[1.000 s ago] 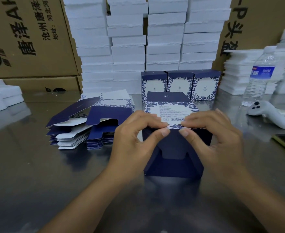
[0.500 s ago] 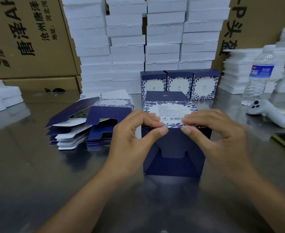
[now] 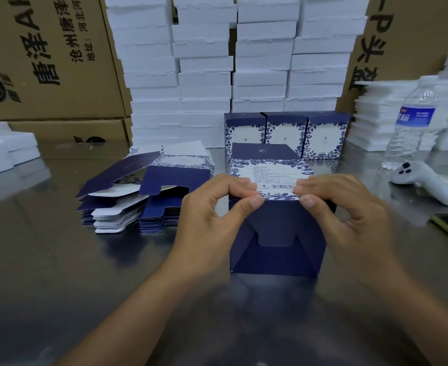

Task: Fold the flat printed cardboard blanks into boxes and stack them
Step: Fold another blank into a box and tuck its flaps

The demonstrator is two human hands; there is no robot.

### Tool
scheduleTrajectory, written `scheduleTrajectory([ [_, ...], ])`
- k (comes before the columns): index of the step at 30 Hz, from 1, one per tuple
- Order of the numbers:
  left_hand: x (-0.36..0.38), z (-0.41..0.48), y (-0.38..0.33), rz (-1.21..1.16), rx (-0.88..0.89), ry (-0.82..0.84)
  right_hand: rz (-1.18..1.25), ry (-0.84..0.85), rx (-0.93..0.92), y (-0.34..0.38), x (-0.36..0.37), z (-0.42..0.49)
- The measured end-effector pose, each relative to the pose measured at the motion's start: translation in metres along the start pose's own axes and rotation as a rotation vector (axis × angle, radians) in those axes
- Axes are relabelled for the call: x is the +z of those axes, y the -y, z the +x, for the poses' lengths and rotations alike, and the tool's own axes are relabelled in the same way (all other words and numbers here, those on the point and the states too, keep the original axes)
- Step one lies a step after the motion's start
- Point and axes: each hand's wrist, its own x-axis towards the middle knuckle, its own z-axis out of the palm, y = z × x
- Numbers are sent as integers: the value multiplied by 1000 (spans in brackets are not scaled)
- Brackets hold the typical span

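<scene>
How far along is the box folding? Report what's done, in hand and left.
Done: three folded boxes stand side by side at the back of the table, not stacked on each other. In hand: the left hand and right hand pinch the near top edge of a fourth box, its end flaps looking tucked in. Left: a pile of flat blanks on the left, not yet folded.

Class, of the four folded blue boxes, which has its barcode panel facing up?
The box nearest the camera, pinched by the left hand and right hand; the row of three boxes behind it shows floral fronts only.
</scene>
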Motion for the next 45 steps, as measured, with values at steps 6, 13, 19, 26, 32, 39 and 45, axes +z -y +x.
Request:
scheduleTrajectory([
  [6,-4,1,-1,-32,-12,17,-241,16,-205,-13,-13,3],
  [13,-2,1,3,-4,19,-13,-223,-25,-97,-6,-6,-2],
  [19,-2,-4,3,-51,-10,-60,-214,-26,-97,-7,-7,0],
  [26,-2,0,8,-71,-29,-74,-191,-5,-46,-11,-9,-1],
  [32,-5,2,11,-106,-32,-45,-27,-10,121,-13,-10,-2],
  [39,-8,4,14,-157,-55,-29,29,-5,186,-9,-9,0],
  [45,-8,5,11,-157,-75,-27,32,11,228,-6,-8,0],
])
